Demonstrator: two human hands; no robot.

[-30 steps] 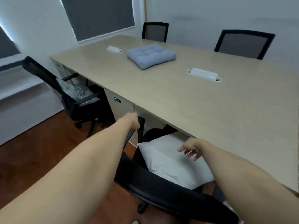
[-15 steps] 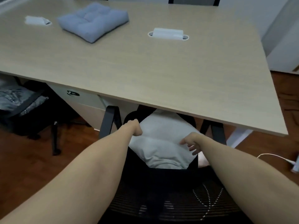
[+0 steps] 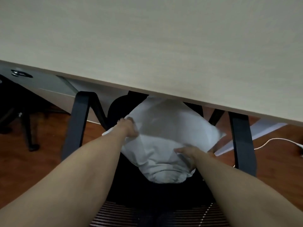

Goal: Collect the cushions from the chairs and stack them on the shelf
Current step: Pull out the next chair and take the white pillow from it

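Note:
A white cushion [image 3: 165, 136] lies on the seat of a black office chair [image 3: 78, 122] pushed under the table, its far end hidden by the tabletop. My left hand [image 3: 129, 129] grips the cushion's left edge, fingers bunched into the fabric. On the cushion's near right side my right hand [image 3: 191, 153] presses down and holds the fabric. The cushion is lifted and creased between both hands. The chair's mesh backrest fills the bottom of the view.
The beige tabletop [image 3: 164, 46] covers the upper half, its edge overhanging the chair. A drawer unit with a lock [image 3: 21, 74] sits at left beside another dark chair [image 3: 14, 112]. A white cable [image 3: 275, 141] runs across the wooden floor at right.
My head has leaned closer and lower, so the blue cushion on the table has left the view. Both hands have closed on the white cushion and raised it off the seat.

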